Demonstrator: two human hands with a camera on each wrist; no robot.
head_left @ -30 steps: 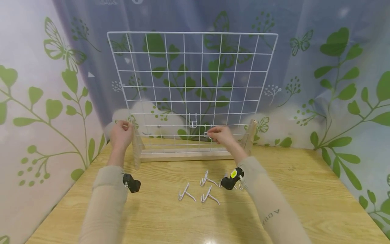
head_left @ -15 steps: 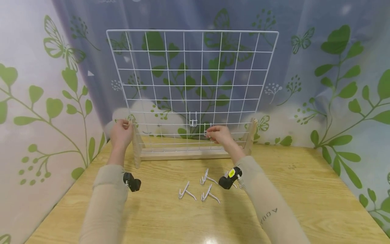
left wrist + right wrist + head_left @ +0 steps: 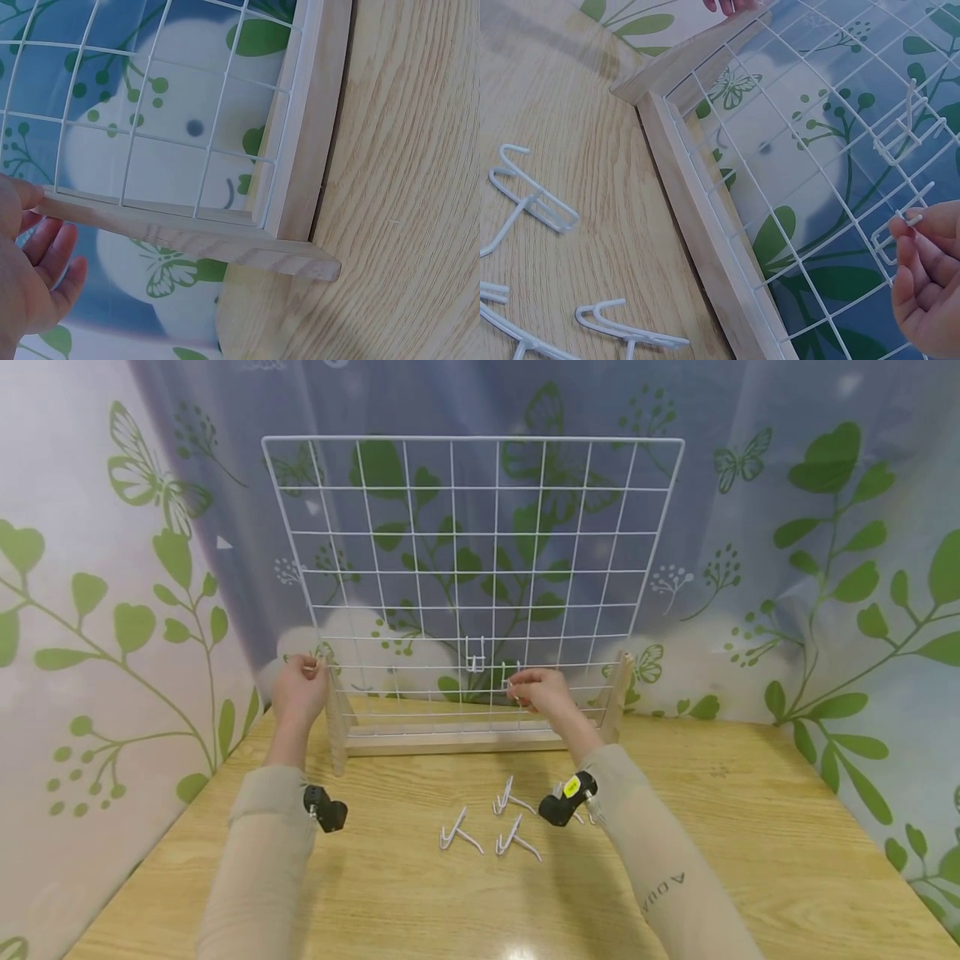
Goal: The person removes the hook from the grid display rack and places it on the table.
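Observation:
In the head view, a white wire grid (image 3: pixel 474 572) stands upright in a wooden stand (image 3: pixel 457 743). My left hand (image 3: pixel 297 693) is at the stand's left post; in the left wrist view its thumb and forefinger pinch the post's top (image 3: pixel 82 208), the other fingers loosely bent. My right hand (image 3: pixel 546 693) pinches a white wire hook (image 3: pixel 889 238) by its prong, against the grid's lower middle. Up and left of it, another white hook (image 3: pixel 476 655) hangs on the grid. The right fingertips cover part of the held hook.
Several loose white hooks, such as the front-left hook (image 3: pixel 459 832) and the front-right hook (image 3: pixel 517 840), lie on the wooden table (image 3: pixel 397 893) before the stand. Some are partly hidden by the right wrist camera (image 3: pixel 567 797). A leaf-patterned curtain (image 3: pixel 750 568) is behind the grid.
My right hand has shifted very slightly left with the hook in its fingers. My left hand keeps its place at the post.

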